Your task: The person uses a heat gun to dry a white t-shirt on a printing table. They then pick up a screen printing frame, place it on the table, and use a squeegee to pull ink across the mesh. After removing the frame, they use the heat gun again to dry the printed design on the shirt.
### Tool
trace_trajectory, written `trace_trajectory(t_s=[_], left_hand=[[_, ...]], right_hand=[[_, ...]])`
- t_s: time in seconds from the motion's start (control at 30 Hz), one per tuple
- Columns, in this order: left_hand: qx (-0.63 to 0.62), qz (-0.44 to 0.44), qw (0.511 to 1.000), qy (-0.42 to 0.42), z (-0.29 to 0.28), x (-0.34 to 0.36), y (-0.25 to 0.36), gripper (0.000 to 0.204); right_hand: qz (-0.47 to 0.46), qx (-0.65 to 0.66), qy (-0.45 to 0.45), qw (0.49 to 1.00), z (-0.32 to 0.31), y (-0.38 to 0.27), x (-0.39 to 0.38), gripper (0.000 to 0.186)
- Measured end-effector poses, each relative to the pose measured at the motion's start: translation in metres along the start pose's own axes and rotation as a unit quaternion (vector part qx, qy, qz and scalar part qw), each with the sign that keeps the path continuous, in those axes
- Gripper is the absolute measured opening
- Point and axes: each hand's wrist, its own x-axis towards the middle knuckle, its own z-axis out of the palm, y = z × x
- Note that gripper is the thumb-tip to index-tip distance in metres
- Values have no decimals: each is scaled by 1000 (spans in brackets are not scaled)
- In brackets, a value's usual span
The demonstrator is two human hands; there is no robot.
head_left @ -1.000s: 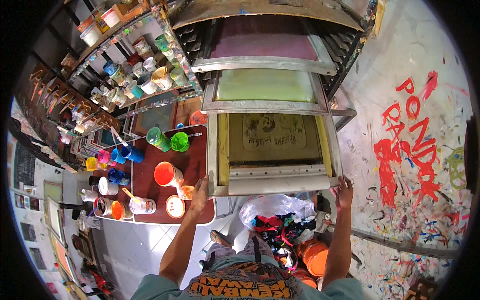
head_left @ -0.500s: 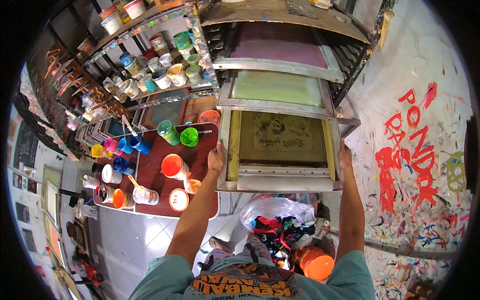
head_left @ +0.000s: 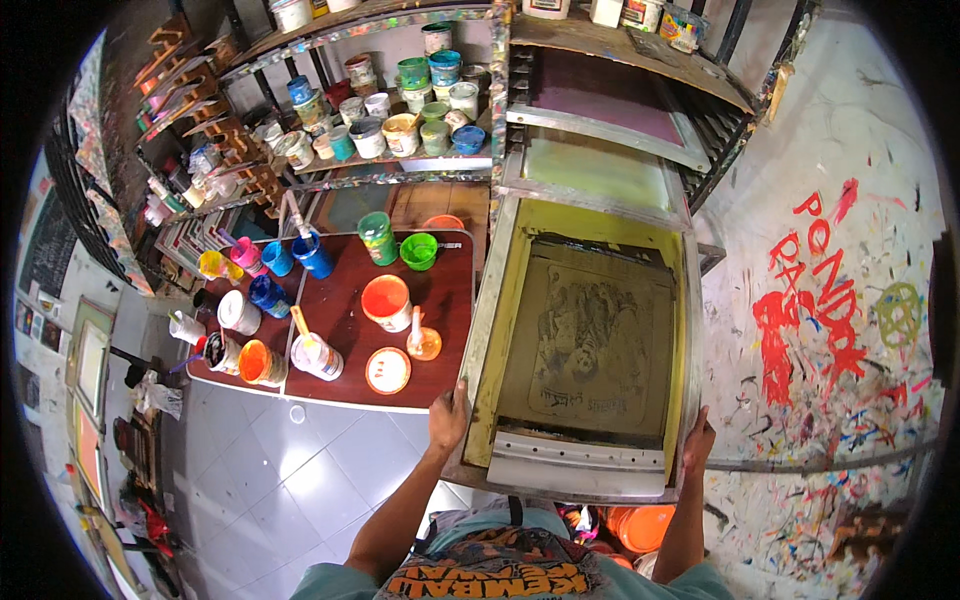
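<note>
Extends both bare arms in front, well apart, up from the lower part of the view. Slants the left forearm upward and inward; stands the right forearm nearly upright, leaning only slightly outward. Holds the left wrist and the right wrist close to straight, in line with the forearms. Grips with the left hand, pointing the left thumb forward and curling the fingers under, mostly out of sight. Grips with the right hand too, turned palm-inward. Carries the left hand a little higher in the view than the right.
</note>
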Motion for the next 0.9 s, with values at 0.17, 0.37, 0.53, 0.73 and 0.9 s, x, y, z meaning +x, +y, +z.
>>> trace_trajectory(t_s=[0.17,0.37,0.53,0.73,0.9], left_hand=[[16,5,1000,-15,-56,-68,-56,67],[2,-9,1000,4,-124,-139,-99,64],[-50,-47,995,72,-226,-177,-122,59],[-111,-64,973,194,-383,-244,-155,54],[-155,-119,926,322,-457,-303,-194,53]], right_hand=[[-21,46,42,998,-29,11,-124,86],[22,5,4,1000,-69,21,-229,79],[-61,138,-17,988,-30,-44,-305,75],[-84,52,-36,994,49,-113,-385,79],[-159,106,-202,961,130,-195,-398,82]])
